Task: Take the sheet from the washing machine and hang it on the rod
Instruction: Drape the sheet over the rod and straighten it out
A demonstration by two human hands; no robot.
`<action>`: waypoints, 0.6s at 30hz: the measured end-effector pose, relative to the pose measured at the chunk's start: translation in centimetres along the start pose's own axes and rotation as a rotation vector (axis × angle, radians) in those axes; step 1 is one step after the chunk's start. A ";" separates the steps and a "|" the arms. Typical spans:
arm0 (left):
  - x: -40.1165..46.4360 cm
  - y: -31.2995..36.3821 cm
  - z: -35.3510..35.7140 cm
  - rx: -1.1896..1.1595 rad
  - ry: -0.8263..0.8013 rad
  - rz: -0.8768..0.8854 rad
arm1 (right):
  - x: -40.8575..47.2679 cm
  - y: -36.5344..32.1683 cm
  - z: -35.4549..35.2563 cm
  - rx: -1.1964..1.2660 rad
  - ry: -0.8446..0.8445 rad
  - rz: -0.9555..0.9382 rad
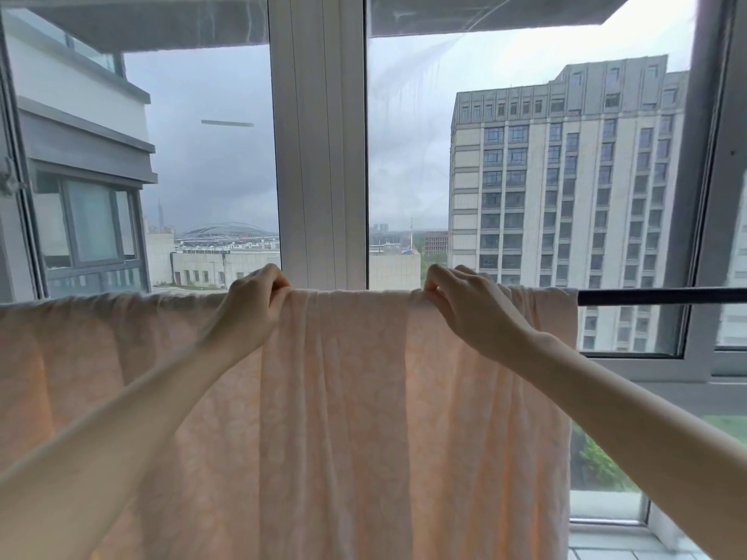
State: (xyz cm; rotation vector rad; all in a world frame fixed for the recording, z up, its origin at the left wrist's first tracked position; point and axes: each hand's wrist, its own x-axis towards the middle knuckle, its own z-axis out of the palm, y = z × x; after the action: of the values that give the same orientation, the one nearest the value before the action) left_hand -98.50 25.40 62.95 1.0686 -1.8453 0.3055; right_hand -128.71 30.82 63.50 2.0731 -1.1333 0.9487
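1 pink sheet (343,418) is hanging over 1 dark rod (663,296), bare rod end sticking out at 3 o'clock. L hand (254,295) & R hand (456,299) are both pinching the sheet's top fold; 2 window panes (505,135) behind.

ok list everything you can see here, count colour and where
sheet: one, pale peach, draped over the rod, hanging across the left and middle
rod: one, dark, horizontal, bare end showing at right
window frame: one, white upright post in the middle, glass panes either side
tall building: one, beige-grey, outside at right
neighbouring building: one, grey, outside at left
left hand: pinching the sheet's top edge at the rod
right hand: pinching the sheet's top edge at the rod
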 end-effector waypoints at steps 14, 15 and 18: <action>-0.1 0.5 -0.5 -0.039 -0.103 0.019 | -1.0 0.9 -4.3 -0.227 -0.152 0.246; -0.2 1.1 -0.1 -0.037 -0.112 0.083 | -0.7 0.2 -3.9 -0.173 -0.142 0.202; -0.3 2.3 0.9 -0.058 -0.080 0.147 | -0.3 -0.3 -2.7 -0.100 -0.149 0.160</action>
State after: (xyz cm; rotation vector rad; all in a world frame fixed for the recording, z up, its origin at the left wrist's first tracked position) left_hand -100.75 26.35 62.81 0.9190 -1.9967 0.2970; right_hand -129.38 33.18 64.72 2.0232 -1.4132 0.8032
